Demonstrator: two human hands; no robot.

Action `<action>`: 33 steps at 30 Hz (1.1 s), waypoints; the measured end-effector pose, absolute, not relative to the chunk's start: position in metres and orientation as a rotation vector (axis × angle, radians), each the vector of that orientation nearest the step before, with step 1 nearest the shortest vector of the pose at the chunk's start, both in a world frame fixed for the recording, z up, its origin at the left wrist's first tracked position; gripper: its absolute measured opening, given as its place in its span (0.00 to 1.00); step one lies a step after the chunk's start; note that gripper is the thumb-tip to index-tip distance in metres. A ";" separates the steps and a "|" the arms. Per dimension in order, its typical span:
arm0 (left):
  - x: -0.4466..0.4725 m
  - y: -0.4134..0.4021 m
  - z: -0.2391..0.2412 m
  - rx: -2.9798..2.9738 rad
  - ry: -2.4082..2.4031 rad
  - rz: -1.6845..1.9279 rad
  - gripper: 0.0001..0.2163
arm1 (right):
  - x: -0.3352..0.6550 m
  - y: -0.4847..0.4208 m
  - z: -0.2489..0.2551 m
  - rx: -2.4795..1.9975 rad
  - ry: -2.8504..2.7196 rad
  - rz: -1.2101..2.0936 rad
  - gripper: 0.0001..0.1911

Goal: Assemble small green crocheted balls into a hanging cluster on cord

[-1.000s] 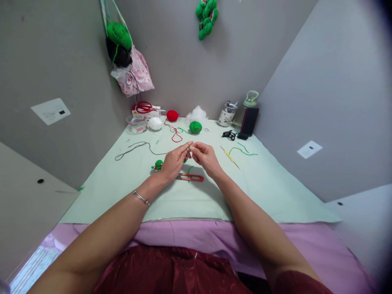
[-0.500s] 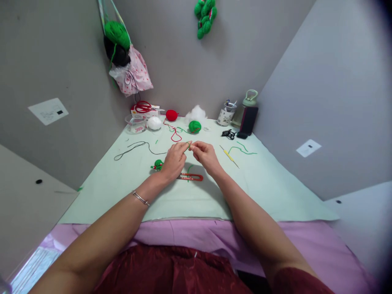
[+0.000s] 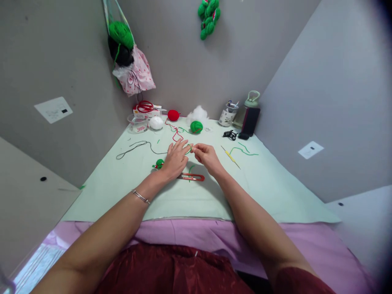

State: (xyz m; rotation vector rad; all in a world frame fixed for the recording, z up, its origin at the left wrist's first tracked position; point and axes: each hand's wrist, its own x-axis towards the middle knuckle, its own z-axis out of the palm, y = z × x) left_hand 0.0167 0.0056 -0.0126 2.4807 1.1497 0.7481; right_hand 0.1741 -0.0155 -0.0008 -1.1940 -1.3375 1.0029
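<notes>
My left hand [image 3: 175,160] and my right hand [image 3: 207,157] meet above the middle of a pale green mat [image 3: 263,183]. Both pinch a short piece of green yarn [image 3: 190,148] between their fingertips; whether a needle is there too is too small to tell. A red thread snip [image 3: 191,177] lies on the mat just below my hands. A small green crocheted piece [image 3: 158,164] sits beside my left hand. A silver bangle [image 3: 141,197] is on my left wrist.
At the back of the mat are a green yarn ball [image 3: 196,127], a red yarn ball [image 3: 173,115], white stuffing [image 3: 197,112], a clear tub [image 3: 136,123], red scissors [image 3: 143,107], a cup [image 3: 227,117] and a bottle [image 3: 248,107]. A yellow crochet hook [image 3: 230,156] lies right.
My hands have sunk a little toward the mat and my left fingers have spread out more. The view has shifted slightly.
</notes>
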 end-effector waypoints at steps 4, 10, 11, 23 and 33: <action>0.015 0.007 -0.012 2.523 1.167 0.729 0.28 | 0.176 -0.015 -0.001 -1.184 -1.361 1.052 0.13; 0.014 0.007 -0.011 2.571 1.173 0.670 0.27 | 0.178 -0.014 -0.002 -1.184 -1.316 1.096 0.14; 0.014 0.007 -0.011 2.577 1.177 0.668 0.27 | 0.178 -0.013 -0.003 -1.178 -1.323 1.113 0.14; 0.011 0.010 -0.014 2.643 1.164 0.642 0.26 | 0.181 -0.011 -0.005 -1.172 -1.224 1.247 0.12; 0.010 0.010 -0.016 2.679 1.156 0.642 0.24 | 0.180 -0.012 -0.004 -1.198 -1.199 1.350 0.12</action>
